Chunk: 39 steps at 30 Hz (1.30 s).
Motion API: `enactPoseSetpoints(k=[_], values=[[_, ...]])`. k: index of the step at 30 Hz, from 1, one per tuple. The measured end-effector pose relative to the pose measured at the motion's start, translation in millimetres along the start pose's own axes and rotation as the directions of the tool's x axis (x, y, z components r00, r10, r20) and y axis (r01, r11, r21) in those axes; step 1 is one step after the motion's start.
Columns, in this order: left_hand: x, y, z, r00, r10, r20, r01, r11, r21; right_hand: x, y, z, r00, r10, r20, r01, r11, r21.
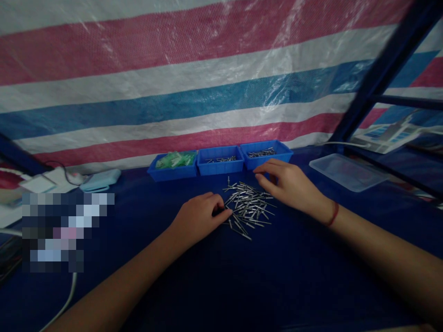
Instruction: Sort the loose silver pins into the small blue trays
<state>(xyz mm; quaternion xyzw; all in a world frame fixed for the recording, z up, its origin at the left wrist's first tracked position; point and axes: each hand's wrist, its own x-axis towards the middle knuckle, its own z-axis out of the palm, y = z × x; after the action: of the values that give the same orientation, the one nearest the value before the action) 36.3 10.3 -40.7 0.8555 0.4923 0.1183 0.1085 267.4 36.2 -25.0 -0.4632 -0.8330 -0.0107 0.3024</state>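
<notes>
A loose heap of silvery blind rivets (pixel 249 205) with thin pins lies on the dark blue table. At the heap's left edge is my left hand (pixel 200 214), its fingers curled and the thumb reaching to the rivets. The fingertips are partly hidden, so anything between them cannot be made out. My right hand (pixel 289 184) is over the heap's upper right side, just in front of the right-hand blue bin (pixel 268 160). Its thumb and forefinger come close together in a pinch; what they hold, if anything, is too small to see.
Left of that bin, a middle blue bin (pixel 219 169) holds a few rivets, and another blue bin (pixel 173 173) holds green packets. A clear plastic lid (pixel 348 173) lies right. Light-blue items (pixel 100 180) and a white cable (pixel 71 293) are left. Striped sheeting (pixel 194 106) hangs behind.
</notes>
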Motion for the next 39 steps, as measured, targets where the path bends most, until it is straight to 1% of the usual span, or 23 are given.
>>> enactPoseSetpoints(k=[4, 9, 14, 17, 21, 26, 30, 35, 39], values=[[0.3, -0.8, -1.8, 0.999, -0.039, 0.014, 0.04, 0.999, -0.026, -0.4, -3.3, 0.3, 0.999, -0.017, 0.041, 0.016, 1.0, 0.001], [-0.2, 0.9, -4.8, 0.997, -0.075, 0.034, 0.077, 0.996, -0.051, -1.3, -6.3, 1.2, 0.998, -0.033, 0.062, 0.032, 0.999, 0.007], [-0.9, 2.7, -4.2, 0.996, -0.081, 0.023, 0.081, 0.996, -0.027, -3.0, -5.2, 3.2, 0.993, -0.045, 0.108, 0.044, 0.999, 0.011], [-0.8, 4.1, -4.0, 0.996, -0.087, 0.018, 0.087, 0.996, 0.001, -3.3, -5.2, 3.1, 0.992, -0.048, 0.114, 0.047, 0.999, 0.011], [-1.0, 2.5, -9.1, 0.998, -0.055, 0.034, 0.054, 0.998, 0.04, -3.3, -5.5, 3.2, 0.993, -0.049, 0.111, 0.048, 0.999, 0.008], [-2.6, -5.3, -17.4, 0.994, 0.025, 0.109, -0.031, 0.998, 0.051, -3.4, -6.2, 3.8, 0.991, -0.057, 0.119, 0.057, 0.998, 0.008], [-1.8, -8.0, -18.3, 0.99, 0.052, 0.13, -0.06, 0.997, 0.052, -3.5, -7.9, 2.8, 0.99, -0.062, 0.127, 0.062, 0.998, 0.009], [-0.9, -8.0, -16.8, 0.99, 0.07, 0.123, -0.079, 0.995, 0.064, -3.6, -8.5, 1.3, 0.989, -0.057, 0.133, 0.055, 0.998, 0.017], [-0.4, -9.4, -16.8, 0.995, 0.062, 0.08, -0.066, 0.996, 0.059, -4.1, -10.4, 1.3, 0.99, -0.064, 0.122, 0.058, 0.997, 0.054]])
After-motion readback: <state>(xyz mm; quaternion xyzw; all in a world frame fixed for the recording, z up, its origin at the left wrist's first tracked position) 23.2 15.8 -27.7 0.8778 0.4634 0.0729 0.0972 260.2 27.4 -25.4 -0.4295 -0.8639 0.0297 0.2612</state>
